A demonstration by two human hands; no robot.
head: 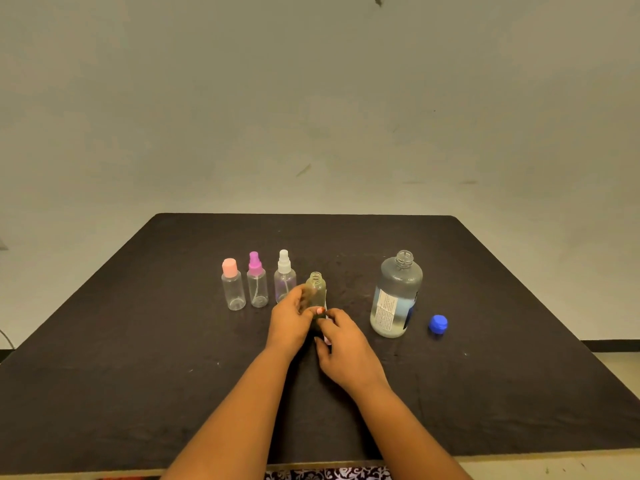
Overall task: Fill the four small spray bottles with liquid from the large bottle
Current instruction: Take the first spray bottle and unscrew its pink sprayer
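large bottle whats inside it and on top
Clear liquid in the large bottle; its label hides part of it. Nothing on its open neck; the blue cap lies beside it.

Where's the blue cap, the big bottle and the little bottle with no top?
blue cap (438, 323): head view, its top.
large bottle (401, 282): head view, clear body above the label.
open small bottle (317, 287): head view, shoulder under the neck.

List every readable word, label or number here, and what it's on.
Large clear plastic bottle, white paper label: lines of small print, too blurred to read.
Dark blue patch of the same label: no legible words.
Nothing else in view shows any text.
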